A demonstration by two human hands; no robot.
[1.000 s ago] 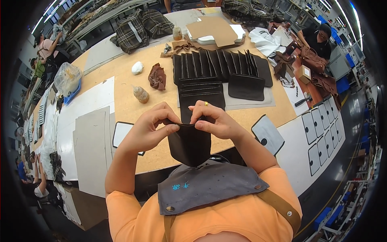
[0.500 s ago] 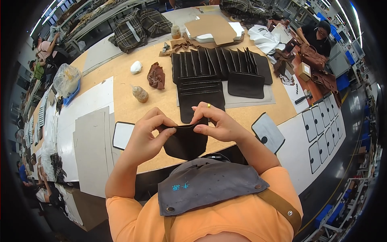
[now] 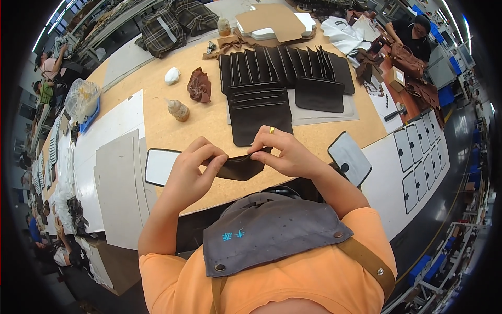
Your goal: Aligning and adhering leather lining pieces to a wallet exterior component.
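Between my two hands hangs a dark leather piece [image 3: 240, 170], close to the table's front edge. My left hand [image 3: 197, 163] pinches its upper left corner between thumb and fingers. On the upper right corner, my right hand [image 3: 280, 152], with a gold ring, has the same kind of pinch. The top edge sags slightly between them. Just beyond lies a black leather panel with card slots [image 3: 260, 119]. Behind it, several black leather pieces [image 3: 261, 68] overlap in a row, with a flat black leather piece [image 3: 320, 95] at their right.
White panels with black borders lie to the left [image 3: 161, 168] and right [image 3: 349, 158]. A squeeze bottle [image 3: 178, 110], crumpled brown leather [image 3: 199, 85] and a white wad [image 3: 172, 76] stand left of the black pieces. A co-worker [image 3: 410, 39] sits at the far right beside brown leather bags [image 3: 407, 64].
The dark leather piece has tipped up, so less of its face shows now. Both hands keep their pinch on its top edge. The view has shifted slightly.
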